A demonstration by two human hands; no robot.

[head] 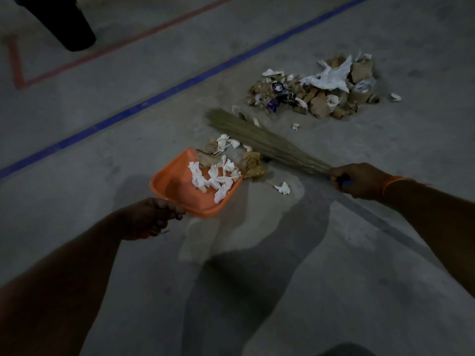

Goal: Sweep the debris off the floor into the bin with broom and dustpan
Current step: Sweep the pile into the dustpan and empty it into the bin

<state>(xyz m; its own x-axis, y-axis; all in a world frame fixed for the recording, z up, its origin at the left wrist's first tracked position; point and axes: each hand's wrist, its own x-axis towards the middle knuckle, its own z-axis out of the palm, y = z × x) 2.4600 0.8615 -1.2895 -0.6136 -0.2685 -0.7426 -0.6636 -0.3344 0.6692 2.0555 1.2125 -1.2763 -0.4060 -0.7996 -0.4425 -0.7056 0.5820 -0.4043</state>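
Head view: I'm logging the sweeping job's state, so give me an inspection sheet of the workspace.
Surface: grey floor, dusty, with a blue line and red line.
Job's things: orange dustpan holding white scraps; broom bristles on floor beside it; black bin far left, partly out of frame.
Clutter: large debris pile beyond the broom; loose scraps near the dustpan.
Grippers: left hand grips dustpan; right hand grips broom.
Cables: nothing seen.
Surroundings: dim light, shadows.
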